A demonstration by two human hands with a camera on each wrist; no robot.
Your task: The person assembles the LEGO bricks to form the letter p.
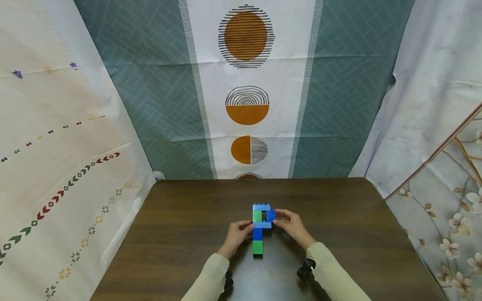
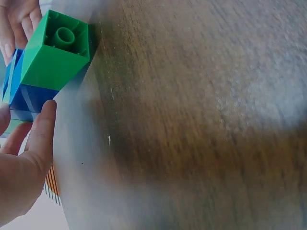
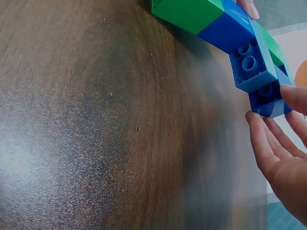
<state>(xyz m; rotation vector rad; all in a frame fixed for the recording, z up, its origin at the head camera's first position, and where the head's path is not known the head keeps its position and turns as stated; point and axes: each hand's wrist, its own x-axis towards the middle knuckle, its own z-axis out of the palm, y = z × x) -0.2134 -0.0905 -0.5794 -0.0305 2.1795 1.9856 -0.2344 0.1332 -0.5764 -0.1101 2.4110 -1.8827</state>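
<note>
A P-shaped build of toy building blocks (image 1: pixel 257 234) lies over the middle of the table, between both hands. Its stem has a green block (image 1: pixel 257 248) at the near end, hollow underside visible in the left wrist view, then a blue block (image 2: pixel 36 98). Beyond come a wide light blue block (image 1: pixel 262 225), a green block (image 1: pixel 257 216) beside a dark blue block (image 1: pixel 270 216), and another light blue block (image 1: pixel 261 207) on top. My left hand (image 1: pixel 236 237) grips the build's left side near its middle. With thumb and fingers, my right hand (image 1: pixel 293 226) pinches the dark blue block.
The brown wooden table (image 1: pixel 180 217) ends at a back edge against a green and white patterned cloth (image 1: pixel 256 75). Patterned cloths hang at left (image 1: pixel 67 159) and right (image 1: pixel 425 200). Dark wrist devices (image 1: pixel 306 269) sit below the sleeves.
</note>
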